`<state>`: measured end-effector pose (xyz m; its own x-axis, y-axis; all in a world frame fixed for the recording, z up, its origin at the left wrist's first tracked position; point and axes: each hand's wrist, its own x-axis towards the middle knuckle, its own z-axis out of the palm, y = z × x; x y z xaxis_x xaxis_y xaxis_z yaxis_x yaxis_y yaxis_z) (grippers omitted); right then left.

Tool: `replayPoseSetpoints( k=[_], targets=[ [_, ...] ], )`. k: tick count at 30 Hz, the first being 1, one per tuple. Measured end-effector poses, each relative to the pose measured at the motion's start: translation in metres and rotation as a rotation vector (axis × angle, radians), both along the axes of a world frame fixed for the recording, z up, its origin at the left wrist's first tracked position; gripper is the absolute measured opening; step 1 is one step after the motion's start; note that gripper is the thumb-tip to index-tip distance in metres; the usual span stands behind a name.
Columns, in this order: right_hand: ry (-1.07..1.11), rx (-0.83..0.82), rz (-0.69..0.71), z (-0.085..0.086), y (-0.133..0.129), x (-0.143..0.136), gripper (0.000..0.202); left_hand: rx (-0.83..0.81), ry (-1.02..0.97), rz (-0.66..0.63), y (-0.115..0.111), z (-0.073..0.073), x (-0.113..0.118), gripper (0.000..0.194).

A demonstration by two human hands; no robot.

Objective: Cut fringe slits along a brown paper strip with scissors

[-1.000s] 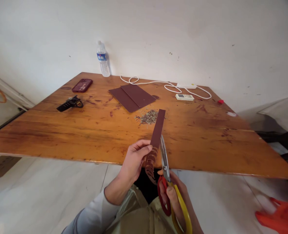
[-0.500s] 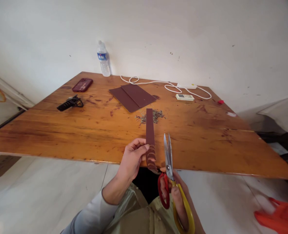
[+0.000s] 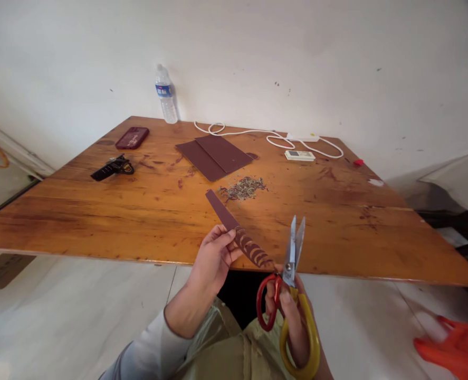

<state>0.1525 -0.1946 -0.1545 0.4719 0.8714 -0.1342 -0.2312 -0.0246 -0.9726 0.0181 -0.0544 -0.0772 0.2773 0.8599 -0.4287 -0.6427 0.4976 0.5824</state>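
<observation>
Between thumb and fingers, my left hand (image 3: 213, 258) pinches a dark brown strip (image 3: 222, 211) near its middle. The strip slants from upper left to lower right, and its lower half has several curved cuts. My right hand (image 3: 293, 311) has its fingers in the handles of scissors (image 3: 290, 264), one red and one yellow, with the blades pointing up and slightly apart. The strip's lower end reaches the fingertips of my right hand. Beyond the strip lies a pile of small shreds (image 3: 244, 188) on the wooden table (image 3: 139, 221).
Two brown sheets (image 3: 226, 153) overlap behind the pile. Farther left are a bottle (image 3: 165, 95), a phone (image 3: 132, 138) and a black clip-like object (image 3: 113, 167). A white cable (image 3: 241, 131), a power strip (image 3: 303, 137) and a small white device (image 3: 299, 155) lie at the back right.
The strip has swung from upright to slanting, its top now farther left. The scissors have shifted right, and the pile of shreds is no longer covered by the strip.
</observation>
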Motion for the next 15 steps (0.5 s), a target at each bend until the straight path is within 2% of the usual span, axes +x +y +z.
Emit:
replayPoseSetpoints(
  k=[5,8,15],
  targets=[
    [0.02,0.058,-0.064,0.009,0.004,-0.005,0.036,-0.028,-0.012,0.062,-0.001,-0.003,0.003,0.014],
    [0.038,0.076,-0.081,0.01,0.005,-0.005,0.034,-0.019,-0.044,0.084,-0.003,-0.001,0.004,0.015],
    [0.128,0.035,0.018,0.011,0.0,-0.009,0.034,-0.053,-0.102,0.189,-0.003,0.0,0.007,0.016]
  ],
)
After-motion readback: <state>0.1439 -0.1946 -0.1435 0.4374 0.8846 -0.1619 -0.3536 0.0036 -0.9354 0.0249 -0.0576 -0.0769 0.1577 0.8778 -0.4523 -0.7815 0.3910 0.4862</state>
